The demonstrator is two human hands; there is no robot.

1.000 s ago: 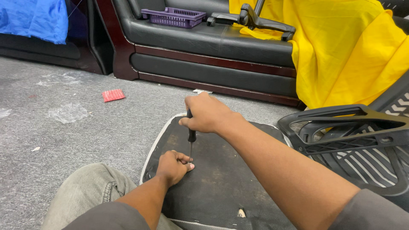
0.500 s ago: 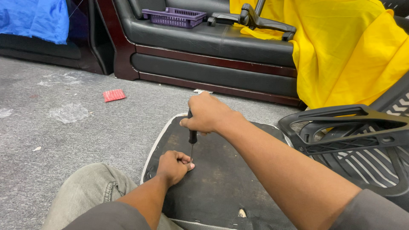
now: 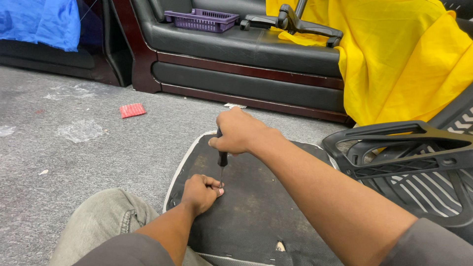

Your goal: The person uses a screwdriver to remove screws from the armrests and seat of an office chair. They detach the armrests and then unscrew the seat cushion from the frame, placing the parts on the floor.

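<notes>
Screwdriver (image 3: 222,160) stands upright over the dark underside of a chair seat (image 3: 256,212) that lies flat on the grey carpet (image 3: 98,152); its black handle is inside the right hand and its thin metal shaft goes down to the fingers of the left hand.

At far left, a blue cloth (image 3: 39,22) hangs over dark furniture. On the carpet below it lie a piece of clear plastic film (image 3: 81,130) and, a little further right, a small red packet (image 3: 132,110). At the bottom left is the person's knee in grey trousers (image 3: 103,221).

The left hand (image 3: 199,193) rests on the seat bottom, near its left edge. Its fingers are curled together and pinch at the tip of the shaft; what is between them is too small to tell. Above it, the right hand (image 3: 239,132) is closed as a fist around the handle, with the forearm coming in from the lower right.

Behind the hands stands a black leather sofa (image 3: 236,47) with a purple basket (image 3: 201,19) and a black chair base (image 3: 290,22) on it. Further right, a yellow cloth (image 3: 399,59) covers the sofa. At far right, a black plastic chair back (image 3: 419,162) lies just beside the seat.
</notes>
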